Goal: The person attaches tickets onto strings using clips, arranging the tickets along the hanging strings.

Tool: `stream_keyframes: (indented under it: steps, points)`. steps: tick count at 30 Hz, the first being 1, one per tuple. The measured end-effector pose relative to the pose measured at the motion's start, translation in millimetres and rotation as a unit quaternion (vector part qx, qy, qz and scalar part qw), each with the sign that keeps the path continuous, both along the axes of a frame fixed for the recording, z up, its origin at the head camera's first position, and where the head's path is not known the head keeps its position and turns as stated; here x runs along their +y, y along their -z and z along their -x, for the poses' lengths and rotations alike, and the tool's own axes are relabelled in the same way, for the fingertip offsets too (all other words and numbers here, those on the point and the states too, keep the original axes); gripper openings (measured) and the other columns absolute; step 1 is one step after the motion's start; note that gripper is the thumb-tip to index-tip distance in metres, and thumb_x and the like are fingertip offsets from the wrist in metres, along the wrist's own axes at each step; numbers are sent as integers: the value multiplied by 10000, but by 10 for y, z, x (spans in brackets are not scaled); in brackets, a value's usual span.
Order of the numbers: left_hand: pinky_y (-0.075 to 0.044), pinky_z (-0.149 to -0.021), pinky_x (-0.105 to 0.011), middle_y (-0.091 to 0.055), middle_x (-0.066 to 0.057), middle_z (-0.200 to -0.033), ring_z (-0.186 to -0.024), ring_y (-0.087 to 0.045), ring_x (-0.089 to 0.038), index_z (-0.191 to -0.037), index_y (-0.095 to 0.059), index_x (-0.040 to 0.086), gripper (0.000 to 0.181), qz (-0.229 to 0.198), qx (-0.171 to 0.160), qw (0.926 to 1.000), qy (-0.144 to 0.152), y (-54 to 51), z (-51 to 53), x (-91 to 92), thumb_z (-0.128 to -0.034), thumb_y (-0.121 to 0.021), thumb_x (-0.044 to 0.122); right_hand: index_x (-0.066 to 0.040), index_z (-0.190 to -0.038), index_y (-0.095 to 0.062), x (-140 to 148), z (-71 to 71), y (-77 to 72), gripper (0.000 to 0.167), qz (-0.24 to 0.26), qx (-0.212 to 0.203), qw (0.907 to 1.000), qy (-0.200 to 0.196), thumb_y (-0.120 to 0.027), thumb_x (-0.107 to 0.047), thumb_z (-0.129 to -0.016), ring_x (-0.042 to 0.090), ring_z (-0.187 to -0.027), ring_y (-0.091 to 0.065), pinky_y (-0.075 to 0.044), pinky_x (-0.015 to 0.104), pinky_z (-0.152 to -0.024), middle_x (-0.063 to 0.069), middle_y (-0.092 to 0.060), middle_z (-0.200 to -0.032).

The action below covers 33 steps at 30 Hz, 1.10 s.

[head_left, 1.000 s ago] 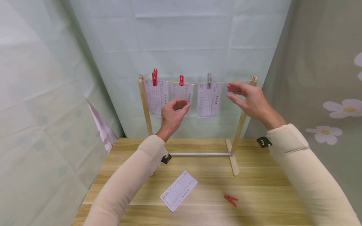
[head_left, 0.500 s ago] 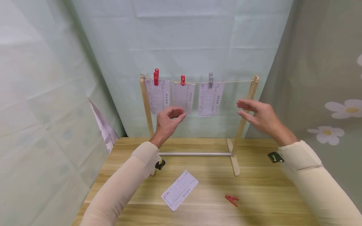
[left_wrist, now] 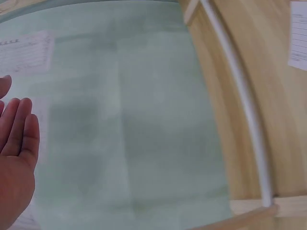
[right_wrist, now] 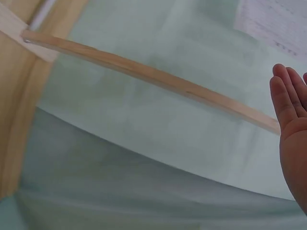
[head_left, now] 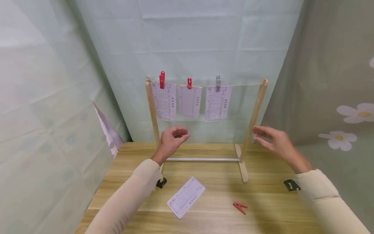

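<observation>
Three printed paper slips hang from a string (head_left: 245,85) on a wooden frame. A red clip (head_left: 162,81) holds the left slip (head_left: 165,102), a smaller red clip (head_left: 189,83) the middle slip (head_left: 189,102), and a grey clip (head_left: 218,84) the right slip (head_left: 217,105). My left hand (head_left: 172,140) is in the air below the left and middle slips, fingers relaxed, holding nothing. Beside the frame's right post (head_left: 255,120) my right hand (head_left: 276,143) hovers, also holding nothing. On the table lie a loose printed slip (head_left: 186,197) and a red clip (head_left: 240,207).
A grey crossbar (head_left: 204,159) joins the frame's feet low over the wooden table (head_left: 140,201). Pale green cloth (head_left: 190,35) hangs behind and at the left. A grey curtain with white flowers (head_left: 339,138) is at the right. A folded paper edge (head_left: 108,133) shows at the left.
Both hands have come down from the hanging slips and string toward the table; the right one also moved to the right. The slips and clips stay where they were.
</observation>
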<state>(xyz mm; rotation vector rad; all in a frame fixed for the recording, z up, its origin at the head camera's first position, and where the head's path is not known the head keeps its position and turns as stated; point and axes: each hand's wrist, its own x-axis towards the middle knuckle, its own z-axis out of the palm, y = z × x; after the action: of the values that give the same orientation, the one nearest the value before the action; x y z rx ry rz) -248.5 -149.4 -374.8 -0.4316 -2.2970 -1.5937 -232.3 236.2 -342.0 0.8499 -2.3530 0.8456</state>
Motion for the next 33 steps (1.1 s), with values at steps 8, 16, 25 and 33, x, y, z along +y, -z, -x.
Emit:
stream_keyframes:
  steps: [8, 16, 25, 33]
  points:
    - [-559, -807, -294, -732, -149, -1027, -934, -702, -264, -1076, -712, -35, 239, 55, -218, 9997, 0, 261, -54, -108, -857, -781, 31, 67, -1217, -648, 73, -122, 347, 388, 105, -507, 9986, 122, -756, 43, -845, 335, -977, -690, -423, 37, -830, 191, -709, -1116]
    - [-568, -776, -296, -721, -204, -1011, -895, -706, -280, -1063, -707, -64, 237, 385, -465, 9981, 104, 516, -145, -174, -842, -778, -18, 69, -1223, -644, 78, -219, 687, 382, 292, -933, 9951, 155, -747, 45, -856, 343, -981, -682, -467, 89, -826, 197, -704, -1120]
    - [-567, -767, -283, -711, -191, -1009, -880, -697, -254, -1092, -684, -83, 271, 513, -879, 9938, 440, 935, -236, -217, -849, -773, -6, 76, -1175, -664, 45, -316, 1052, 380, 344, -912, 9952, 90, -777, 55, -812, 219, -964, -687, -501, 150, -845, 175, -723, -1062]
    - [-559, -737, -279, -718, -135, -1000, -857, -674, -217, -1068, -699, -54, 263, 951, -1252, 9865, 451, 1249, -293, -247, -833, -789, 19, 79, -1182, -661, -4, -410, 1286, 380, 400, -1380, 9896, 36, -783, 18, -828, 291, -986, -682, -550, 310, -866, 173, -717, -1086]
